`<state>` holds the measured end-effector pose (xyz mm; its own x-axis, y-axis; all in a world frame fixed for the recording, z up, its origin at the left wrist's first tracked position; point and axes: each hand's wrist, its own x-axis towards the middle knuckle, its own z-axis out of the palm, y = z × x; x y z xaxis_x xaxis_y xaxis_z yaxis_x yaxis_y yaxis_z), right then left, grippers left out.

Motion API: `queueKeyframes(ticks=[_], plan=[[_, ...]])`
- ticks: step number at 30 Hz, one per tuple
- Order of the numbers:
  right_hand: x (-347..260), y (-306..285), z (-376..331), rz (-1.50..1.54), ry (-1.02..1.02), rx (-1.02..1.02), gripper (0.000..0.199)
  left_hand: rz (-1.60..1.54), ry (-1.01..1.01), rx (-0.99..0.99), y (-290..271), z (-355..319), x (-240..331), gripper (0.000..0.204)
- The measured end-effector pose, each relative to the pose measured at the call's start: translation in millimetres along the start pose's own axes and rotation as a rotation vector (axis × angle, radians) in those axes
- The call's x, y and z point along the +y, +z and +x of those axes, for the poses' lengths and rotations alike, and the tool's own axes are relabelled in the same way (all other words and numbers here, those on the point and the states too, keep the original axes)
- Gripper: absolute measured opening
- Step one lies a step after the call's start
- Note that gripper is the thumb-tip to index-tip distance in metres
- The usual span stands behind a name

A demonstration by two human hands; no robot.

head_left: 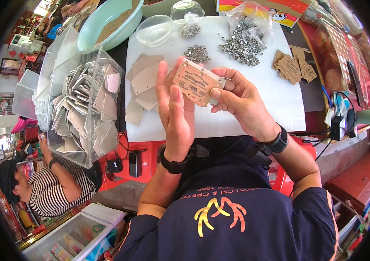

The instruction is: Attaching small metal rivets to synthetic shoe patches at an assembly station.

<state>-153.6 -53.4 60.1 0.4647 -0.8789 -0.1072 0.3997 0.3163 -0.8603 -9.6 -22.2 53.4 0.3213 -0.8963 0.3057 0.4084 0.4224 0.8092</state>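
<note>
In my right hand (pixel 248 100) I grip a tan printed card (pixel 197 81) with cut corners and small holes, thumb on its front; a paler layer shows behind its edge. My left hand (pixel 177 124) is upright with its fingers stretched out, its palm side against the card's left edge. Beneath them lies a white foam sheet (pixel 237 127). A loose spread of blank greyish cards (pixel 145 82) sits left of my left hand. Beyond the held card is a small heap of shiny metal pieces (pixel 197 54), and a larger heap of metal pieces (pixel 243 47) lies farther right.
A clear bin (pixel 90 130) full of blank cards stands at left, below a pale green basin (pixel 128 32). Clear round containers (pixel 153 30) and a plastic bag (pixel 259 19) lie at the back. Brown tags (pixel 287 66) are at right. A person in stripes (pixel 60 191) is at lower left.
</note>
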Motion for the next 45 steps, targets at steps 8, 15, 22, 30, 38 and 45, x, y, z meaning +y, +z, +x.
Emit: queueKeyframes(ticks=[8, 15, 22, 30, 38, 45], plan=[[15, 17, -3, -0.048, -0.135, 0.051, 0.039, -0.153, -0.267, -0.125, -3, 9, -5, 0.05], [-28, -12, 10, -0.753, -0.361, 0.192, 0.014, -0.028, -0.381, -0.113, -11, 14, 8, 0.036], [-58, -11, 30, -1.086, -0.459, -0.244, 0.021, 0.049, -0.531, -0.415, -6, 18, 9, 0.031], [-47, -23, 12, -0.466, -0.131, 0.07, 0.025, -0.021, -0.439, -0.182, -3, 16, 5, 0.028], [-38, -28, -6, -0.511, -0.045, 0.073, 0.032, 0.228, -0.336, -0.249, 4, 15, 10, 0.022], [-30, -34, -16, -0.442, -0.058, 0.059, 0.035, 0.253, -0.305, -0.311, 13, 13, 13, 0.028]])
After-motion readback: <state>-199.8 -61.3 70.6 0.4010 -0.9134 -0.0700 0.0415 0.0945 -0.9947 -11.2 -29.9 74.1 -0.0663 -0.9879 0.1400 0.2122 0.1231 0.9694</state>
